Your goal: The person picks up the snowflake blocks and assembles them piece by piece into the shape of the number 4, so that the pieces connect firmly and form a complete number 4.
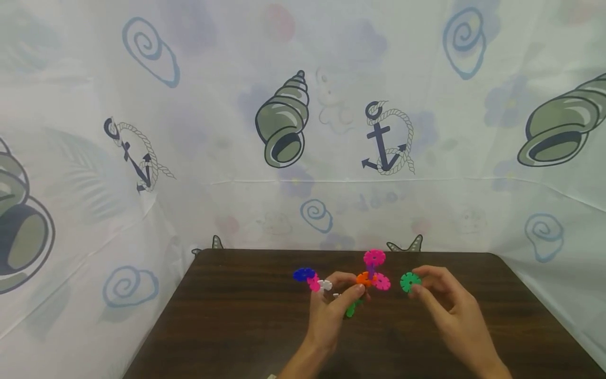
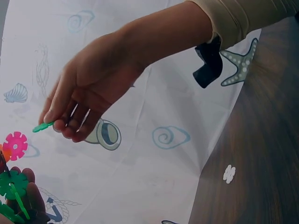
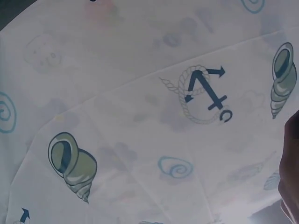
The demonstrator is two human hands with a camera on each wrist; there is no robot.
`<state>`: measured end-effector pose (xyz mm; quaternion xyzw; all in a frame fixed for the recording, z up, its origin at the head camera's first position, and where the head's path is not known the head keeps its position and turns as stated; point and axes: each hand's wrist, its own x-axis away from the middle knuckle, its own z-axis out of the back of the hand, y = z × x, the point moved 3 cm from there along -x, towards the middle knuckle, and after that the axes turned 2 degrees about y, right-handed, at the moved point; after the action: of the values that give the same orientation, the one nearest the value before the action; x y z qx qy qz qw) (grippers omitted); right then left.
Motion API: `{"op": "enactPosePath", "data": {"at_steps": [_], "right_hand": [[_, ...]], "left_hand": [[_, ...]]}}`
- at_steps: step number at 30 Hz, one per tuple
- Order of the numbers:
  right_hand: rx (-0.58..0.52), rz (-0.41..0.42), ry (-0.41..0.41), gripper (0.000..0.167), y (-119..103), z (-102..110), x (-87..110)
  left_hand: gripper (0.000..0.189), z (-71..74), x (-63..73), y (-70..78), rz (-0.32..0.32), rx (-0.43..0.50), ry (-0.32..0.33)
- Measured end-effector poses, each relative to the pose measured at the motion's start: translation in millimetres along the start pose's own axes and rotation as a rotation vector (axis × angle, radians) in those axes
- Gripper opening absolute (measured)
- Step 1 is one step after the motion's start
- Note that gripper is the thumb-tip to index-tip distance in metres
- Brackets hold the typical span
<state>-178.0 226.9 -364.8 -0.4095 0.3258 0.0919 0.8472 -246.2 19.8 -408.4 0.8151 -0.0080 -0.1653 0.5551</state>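
Observation:
My left hand (image 1: 327,316) grips a chain of notched interlocking plastic discs. An orange disc (image 1: 364,279) sits at the thumb tip, with a pink disc (image 1: 374,257) raised above on a purple one. On the chain's other side are a blue disc (image 1: 303,274) and a white disc (image 1: 324,285). Green discs (image 2: 13,184) show by the left fingers in the left wrist view. My right hand (image 1: 452,308) pinches a single green disc (image 1: 410,282) between thumb and forefinger, apart from the chain. Fingers hide part of the chain.
Both hands are above a dark brown wooden table (image 1: 227,321). A loose white disc (image 2: 229,173) lies on it in the left wrist view. Pale cloth (image 1: 213,131) printed with shells and anchors hangs behind and at the sides. The right wrist view shows mostly cloth.

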Motion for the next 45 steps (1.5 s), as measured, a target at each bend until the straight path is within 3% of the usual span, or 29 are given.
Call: {"op": "enactPosePath", "data": {"at_steps": [11,28,37,45], "right_hand": [[0.075,0.021,0.009,0.027,-8.9,-7.5,3.4],[0.107,0.04,0.052,0.03,-10.2,-10.8,5.9],[0.062,0.179,0.119,0.039,-11.5,-14.9,7.8],[0.06,0.216,0.141,0.04,-10.1,-18.4,9.0]], "left_hand": [[0.027,-1.3,1.5,0.8,-0.012,-0.012,-0.014],[0.025,-4.3,2.7,0.8,0.021,-0.015,-0.009],[0.026,-5.6,2.6,0.6,0.024,-0.008,-0.013],[0.029,-3.6,2.7,0.4,0.025,-0.004,-0.015]]}}
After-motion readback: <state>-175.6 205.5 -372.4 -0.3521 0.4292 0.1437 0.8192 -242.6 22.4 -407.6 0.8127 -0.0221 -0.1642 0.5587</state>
